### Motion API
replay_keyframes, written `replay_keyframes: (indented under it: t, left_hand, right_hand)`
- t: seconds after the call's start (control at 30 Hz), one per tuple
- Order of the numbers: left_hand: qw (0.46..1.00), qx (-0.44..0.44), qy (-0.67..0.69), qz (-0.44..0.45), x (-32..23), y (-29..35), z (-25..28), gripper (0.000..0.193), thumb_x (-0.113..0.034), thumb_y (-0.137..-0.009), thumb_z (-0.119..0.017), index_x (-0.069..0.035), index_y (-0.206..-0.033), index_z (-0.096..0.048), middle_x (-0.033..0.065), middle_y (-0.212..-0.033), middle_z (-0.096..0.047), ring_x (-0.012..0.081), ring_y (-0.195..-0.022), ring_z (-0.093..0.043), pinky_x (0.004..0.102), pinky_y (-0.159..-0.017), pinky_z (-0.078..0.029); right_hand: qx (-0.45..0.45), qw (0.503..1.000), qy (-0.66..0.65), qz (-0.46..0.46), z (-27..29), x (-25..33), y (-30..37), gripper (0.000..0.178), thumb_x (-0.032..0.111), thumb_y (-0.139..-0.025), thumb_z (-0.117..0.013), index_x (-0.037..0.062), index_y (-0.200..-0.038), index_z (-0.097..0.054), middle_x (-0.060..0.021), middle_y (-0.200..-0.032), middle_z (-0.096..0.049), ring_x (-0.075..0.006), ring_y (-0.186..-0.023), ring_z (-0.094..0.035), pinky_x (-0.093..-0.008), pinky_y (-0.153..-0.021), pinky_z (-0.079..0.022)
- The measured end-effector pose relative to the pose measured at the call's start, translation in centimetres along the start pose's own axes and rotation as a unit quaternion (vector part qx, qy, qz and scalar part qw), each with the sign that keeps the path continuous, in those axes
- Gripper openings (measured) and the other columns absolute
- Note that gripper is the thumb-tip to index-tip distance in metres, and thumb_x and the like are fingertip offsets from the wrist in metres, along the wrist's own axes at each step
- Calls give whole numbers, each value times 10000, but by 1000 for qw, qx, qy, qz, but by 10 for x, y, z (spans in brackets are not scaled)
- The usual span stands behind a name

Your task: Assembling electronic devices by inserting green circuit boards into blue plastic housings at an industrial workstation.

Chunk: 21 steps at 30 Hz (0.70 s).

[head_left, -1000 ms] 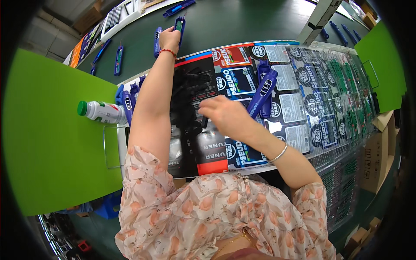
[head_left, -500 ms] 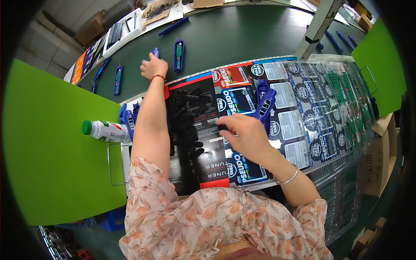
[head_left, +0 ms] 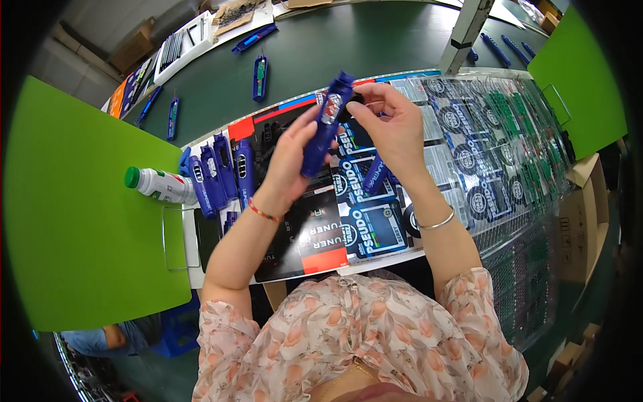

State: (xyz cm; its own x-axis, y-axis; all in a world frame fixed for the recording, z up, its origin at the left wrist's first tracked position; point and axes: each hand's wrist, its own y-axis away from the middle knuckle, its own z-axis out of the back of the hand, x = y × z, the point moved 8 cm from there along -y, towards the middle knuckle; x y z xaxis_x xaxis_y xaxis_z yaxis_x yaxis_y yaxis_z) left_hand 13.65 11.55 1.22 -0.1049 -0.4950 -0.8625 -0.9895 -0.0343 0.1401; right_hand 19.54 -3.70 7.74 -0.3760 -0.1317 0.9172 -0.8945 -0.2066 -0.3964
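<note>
The left hand's (head_left: 289, 157) fingers wrap around a blue casing (head_left: 316, 149), held up at a slant over the printed sheets (head_left: 311, 228). The right hand's (head_left: 398, 127) thumb and forefinger pinch a small black part (head_left: 351, 106) beside the casing's upper end; whether the two touch is unclear. Beneath the right hand lies a blue shell (head_left: 376, 175). Left of the left forearm are more shells (head_left: 211, 181), with a white bottle (head_left: 164, 185) just beside them. Farther out, an open case (head_left: 260, 80) rests on the green bench (head_left: 308, 50).
</note>
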Motion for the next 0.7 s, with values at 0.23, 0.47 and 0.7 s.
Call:
replay_keyframes:
  t: [0.23,0.47,0.7]
  left_hand:
    - [999,-2,42,0,26,31,-31,449,-210,-1032,-426,-70,-1457,-386,153,-1112,-668,126,-824,-642,247,-648,-535]
    - [999,-16,50,-5,48,34,-35,453,-210,-1032,-441,-76,-1462,-392,161,-1121,-654,153,-823,-636,267,-649,-530]
    - [999,-31,36,7,60,40,-39,444,-210,-1029,-463,-81,-1451,-413,108,-1077,-649,154,-821,-637,267,-634,-529]
  right_hand:
    - [1,992,124,8,12,5,21,202,72,-790,-739,14,-980,-704,-50,-778,-676,-66,-599,-583,-227,-514,-480]
    - [2,993,119,2,26,5,37,198,51,-785,-740,5,-974,-706,-49,-724,-667,-70,-510,-568,-226,-470,-476]
    - [16,985,171,-27,30,-10,47,226,98,-740,-772,44,-950,-709,-55,-770,-647,-155,-587,-621,-287,-556,-488]
